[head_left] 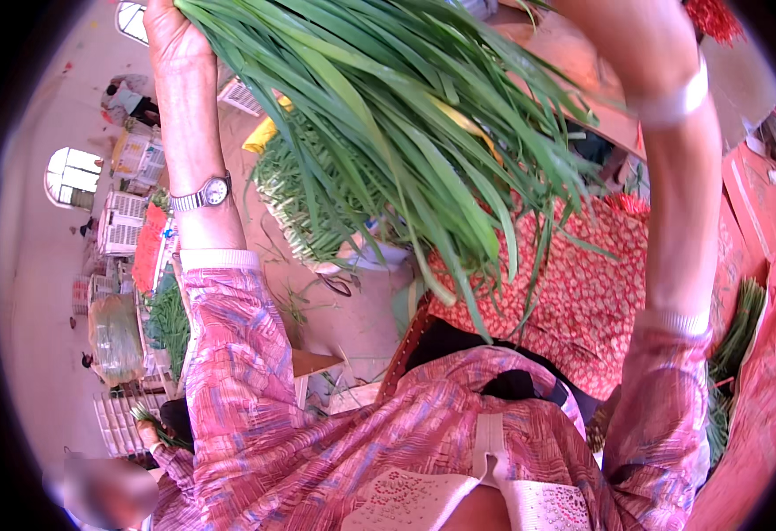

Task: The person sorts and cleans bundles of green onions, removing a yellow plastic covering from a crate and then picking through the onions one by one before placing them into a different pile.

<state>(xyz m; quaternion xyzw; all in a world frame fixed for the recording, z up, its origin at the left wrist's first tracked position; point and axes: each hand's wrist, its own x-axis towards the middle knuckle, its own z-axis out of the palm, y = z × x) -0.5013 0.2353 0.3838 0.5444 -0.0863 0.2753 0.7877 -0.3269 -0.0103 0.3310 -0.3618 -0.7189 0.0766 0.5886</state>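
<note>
My left hand (175,34), with a steel watch on its wrist, is raised at the upper left. It is closed round the pale end of a big bunch of garlic chives (388,106). The long flat green leaves spread to the right and droop across the middle of the view. High on the right is my right hand (622,35), blurred, above a pale bracelet (675,97). Its fingers lie beyond the upper edge, so what they do is hidden. Below the leaves, a red patterned cloth (574,292) covers my lap.
A stack of cut chives (295,190) lies ahead beside a yellow thing (262,134). White plastic crates (124,221) line the left side. Another person (171,478) sits at the lower left, holding greens. More bunches lie by red sheeting (764,372) on the right.
</note>
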